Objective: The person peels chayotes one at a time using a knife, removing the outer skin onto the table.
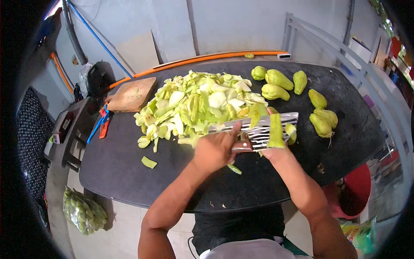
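Observation:
My left hand (214,151) is closed on the brown handle of a cleaver (256,134). The cleaver's wide blade has dark and light stripes, and a green slice (276,131) clings to its face. Behind the blade, my right hand (277,152) is mostly hidden. It grips a chayote (291,133), of which only a pale green edge shows beside the blade. A large pile of cut chayote pieces (202,101) lies just beyond both hands. Several whole chayotes (279,79) rest at the right side of the black table (142,183).
A wooden chopping board (131,95) lies at the table's back left, near an orange-and-blue tool (104,123). A red bucket (351,190) stands below the right edge. A bag of green produce (84,211) sits on the floor at left. A grey metal railing (371,77) runs along the right.

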A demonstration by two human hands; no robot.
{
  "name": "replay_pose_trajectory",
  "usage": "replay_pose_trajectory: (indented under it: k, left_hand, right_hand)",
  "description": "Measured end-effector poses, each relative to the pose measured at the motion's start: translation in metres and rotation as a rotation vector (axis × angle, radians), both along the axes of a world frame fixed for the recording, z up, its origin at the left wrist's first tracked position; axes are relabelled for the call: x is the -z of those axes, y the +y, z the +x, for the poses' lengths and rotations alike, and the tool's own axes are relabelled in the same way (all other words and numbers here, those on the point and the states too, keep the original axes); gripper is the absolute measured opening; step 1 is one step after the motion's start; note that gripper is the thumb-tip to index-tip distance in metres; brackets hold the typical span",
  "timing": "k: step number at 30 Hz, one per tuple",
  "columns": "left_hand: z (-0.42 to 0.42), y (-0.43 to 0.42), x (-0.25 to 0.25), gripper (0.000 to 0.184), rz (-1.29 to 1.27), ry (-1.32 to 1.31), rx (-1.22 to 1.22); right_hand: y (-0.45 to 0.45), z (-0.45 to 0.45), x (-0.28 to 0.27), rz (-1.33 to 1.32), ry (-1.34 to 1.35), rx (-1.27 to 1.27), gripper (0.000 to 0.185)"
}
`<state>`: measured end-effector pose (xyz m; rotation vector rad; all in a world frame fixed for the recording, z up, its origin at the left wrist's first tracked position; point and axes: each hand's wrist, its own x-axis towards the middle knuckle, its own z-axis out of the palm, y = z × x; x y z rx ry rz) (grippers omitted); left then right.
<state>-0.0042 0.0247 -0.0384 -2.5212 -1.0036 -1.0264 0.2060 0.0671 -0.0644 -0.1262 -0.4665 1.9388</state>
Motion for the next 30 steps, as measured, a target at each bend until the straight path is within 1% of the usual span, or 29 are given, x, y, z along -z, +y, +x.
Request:
replay_pose_trajectory:
  k: [1,2,5,6,9,10,13,14,17,18,21,22,25,26,28,30]
  left_hand:
    - [-0.004,0.002,0.001,0.086,-0.032,-0.021,-0.005]
    - [-0.006,0.001,0.001,0.085,-0.048,-0.013,-0.009]
    - [0.0,-0.007,-0.003,0.084,-0.033,-0.03,-0.014]
    - [0.003,-0.009,-0.003,0.082,-0.033,-0.011,-0.013]
    - [-0.003,-0.002,-0.005,0.08,-0.048,-0.042,-0.022]
    - [-0.005,-0.001,-0.004,0.079,-0.081,-0.058,-0.028]
    - [-0.006,0.0,-0.004,0.068,0.044,-0.07,-0.006]
    - [-0.005,-0.004,-0.006,0.065,0.017,-0.079,-0.024]
    - [-0.014,0.013,0.002,0.06,-0.125,-0.163,-0.118]
    - [-0.021,0.018,0.002,0.053,-0.225,-0.167,-0.212]
    - [-0.039,0.02,-0.001,0.054,-0.327,-0.177,-0.314]
    - [-0.039,0.017,-0.003,0.053,-0.356,-0.133,-0.34]
    - [-0.028,0.018,0.0,0.051,-0.367,-0.21,-0.328]
    - [-0.024,0.016,0.001,0.052,-0.348,-0.219,-0.299]
    - [-0.014,0.01,0.002,0.055,-0.312,-0.235,-0.244]
    - [-0.002,0.002,0.002,0.059,-0.266,-0.181,-0.201]
  right_hand:
    - [-0.014,-0.009,-0.024,-0.145,-0.212,0.197,0.052]
    - [-0.016,-0.012,-0.029,-0.17,-0.147,0.232,0.04]
    - [-0.006,-0.008,-0.022,-0.121,-0.122,0.148,0.041]
    - [-0.013,-0.005,-0.029,-0.063,-0.141,0.088,0.043]
    - [-0.013,-0.012,-0.03,-0.231,-0.301,0.258,0.056]
    - [-0.008,-0.009,-0.021,-0.178,-0.251,0.236,0.053]
    - [-0.01,-0.008,-0.02,-0.101,-0.26,0.225,0.052]
    - [-0.01,-0.007,-0.023,-0.153,-0.276,0.256,0.048]
    - [-0.002,0.006,-0.01,0.026,-0.304,0.165,0.045]
    - [-0.013,-0.003,-0.033,0.039,-0.395,0.217,0.043]
    - [-0.016,-0.006,-0.041,0.071,-0.374,0.141,0.043]
    - [-0.017,-0.01,-0.046,-0.015,-0.401,0.175,0.043]
    - [-0.019,-0.007,-0.047,-0.205,-0.22,0.135,0.043]
    - [-0.02,-0.002,-0.046,-0.142,-0.116,0.054,0.044]
    - [-0.019,-0.004,-0.043,-0.182,-0.093,0.098,0.044]
    - [-0.011,-0.008,-0.032,-0.234,-0.09,0.145,0.047]
